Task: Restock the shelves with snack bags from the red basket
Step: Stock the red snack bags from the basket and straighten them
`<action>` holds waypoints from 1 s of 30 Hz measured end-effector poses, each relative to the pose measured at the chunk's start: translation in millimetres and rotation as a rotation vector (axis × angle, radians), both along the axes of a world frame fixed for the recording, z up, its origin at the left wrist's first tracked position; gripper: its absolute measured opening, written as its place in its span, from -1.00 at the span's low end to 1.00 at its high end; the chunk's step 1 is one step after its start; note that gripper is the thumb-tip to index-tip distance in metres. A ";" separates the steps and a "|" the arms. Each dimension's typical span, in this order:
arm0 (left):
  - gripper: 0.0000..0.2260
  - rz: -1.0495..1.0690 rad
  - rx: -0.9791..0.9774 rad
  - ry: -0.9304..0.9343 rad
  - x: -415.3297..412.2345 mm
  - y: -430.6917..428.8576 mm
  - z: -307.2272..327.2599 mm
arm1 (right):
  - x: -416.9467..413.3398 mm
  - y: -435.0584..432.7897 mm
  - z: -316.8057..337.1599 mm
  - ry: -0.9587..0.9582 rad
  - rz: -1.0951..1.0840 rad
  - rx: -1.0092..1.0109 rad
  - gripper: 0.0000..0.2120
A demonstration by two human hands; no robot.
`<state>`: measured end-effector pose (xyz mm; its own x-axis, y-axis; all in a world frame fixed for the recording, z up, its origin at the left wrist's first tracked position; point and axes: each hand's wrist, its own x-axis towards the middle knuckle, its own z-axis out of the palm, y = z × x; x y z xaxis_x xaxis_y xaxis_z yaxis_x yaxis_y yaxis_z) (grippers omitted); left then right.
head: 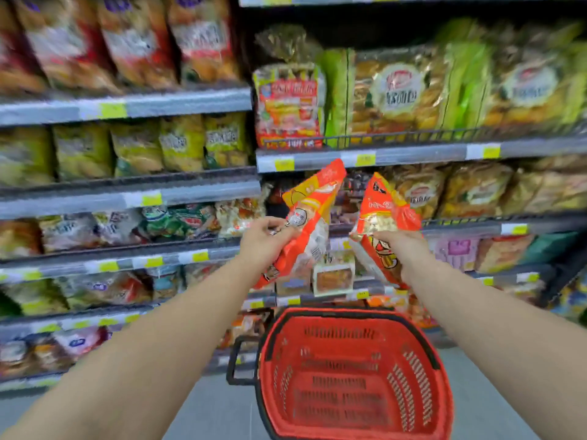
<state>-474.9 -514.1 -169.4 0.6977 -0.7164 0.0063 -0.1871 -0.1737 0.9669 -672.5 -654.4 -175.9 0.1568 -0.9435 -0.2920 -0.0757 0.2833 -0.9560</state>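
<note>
The left hand and right hand are bare, forearms too.

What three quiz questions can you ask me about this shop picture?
1. True or false: the red basket has snack bags in it.
2. How many bags do the left hand and right hand hold together?
3. The basket is: A on a shelf, B below the hands, C hung on an arm.
Key: 1 false. 2 two, the left bag and the right bag. 3 B.
</note>
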 end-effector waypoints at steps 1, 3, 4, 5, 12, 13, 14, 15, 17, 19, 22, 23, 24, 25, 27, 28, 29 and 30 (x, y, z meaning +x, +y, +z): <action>-0.81 0.015 -0.024 -0.031 7.8 10.1 22.7 | 10.3 8.1 22.2 -0.014 0.008 -0.047 -0.45; -0.78 0.062 -0.065 -0.100 24.0 30.7 64.0 | 32.1 24.7 61.8 -0.042 0.023 -0.132 -0.50; -0.76 0.082 -0.084 -0.135 32.7 41.0 81.8 | 43.5 32.6 79.4 -0.063 0.038 -0.167 -0.53; -0.75 0.105 -0.106 -0.159 42.0 51.2 98.0 | 54.8 42.3 97.2 -0.075 0.056 -0.201 -0.58; -0.80 0.249 -0.323 -0.249 125.2 124.3 197.7 | 134.9 110.5 198.0 -0.138 0.077 -0.460 -0.74; -0.79 0.259 -0.352 -0.258 139.3 134.7 208.9 | 148.3 118.5 207.5 -0.163 0.065 -0.486 -0.82; -0.77 0.274 -0.380 -0.272 154.4 144.9 219.1 | 161.8 127.5 216.3 -0.181 0.057 -0.501 -0.79; -0.75 0.290 -0.404 -0.292 169.0 155.6 229.6 | 175.8 133.9 223.8 -0.196 0.065 -0.511 -0.76; -0.73 0.322 -0.414 -0.355 194.6 176.7 246.9 | 202.0 150.3 239.9 -0.181 0.061 -0.560 -0.58; -0.71 0.352 -0.424 -0.394 221.0 195.1 260.3 | 228.3 162.9 253.8 -0.147 0.037 -0.595 -0.46; -0.65 0.390 -0.423 -0.409 256.9 216.5 278.4 | 263.1 174.8 273.6 -0.102 0.053 -0.660 -0.44; -0.66 0.400 -0.428 -0.408 268.1 222.7 283.6 | 273.5 177.3 280.5 -0.055 0.049 -0.702 -0.46; -0.67 0.419 -0.429 -0.399 272.6 225.6 287.0 | 276.3 179.4 287.4 0.016 0.047 -0.760 -0.49; -0.67 0.442 -0.435 -0.401 283.1 229.8 292.4 | 284.8 182.6 295.8 0.088 0.044 -0.817 -0.51; -0.66 0.471 -0.443 -0.422 306.2 236.2 303.7 | 304.5 186.3 312.6 0.177 0.040 -0.902 -0.55; -0.66 0.479 -0.436 -0.429 316.8 238.3 308.8 | 313.5 187.6 320.3 0.205 0.035 -0.942 -0.56; -0.67 0.485 -0.428 -0.436 327.3 240.2 313.8 | 323.1 188.2 327.6 0.231 0.029 -0.980 -0.56; -0.68 0.492 -0.420 -0.449 337.4 242.0 318.7 | 332.5 188.3 334.6 0.262 0.019 -1.023 -0.57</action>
<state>-137.5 -272.1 149.3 0.8005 -0.2009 0.5646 -0.5719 0.0253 0.8199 -340.0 -466.1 158.6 0.2211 -0.7574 0.6144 -0.3101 -0.6519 -0.6920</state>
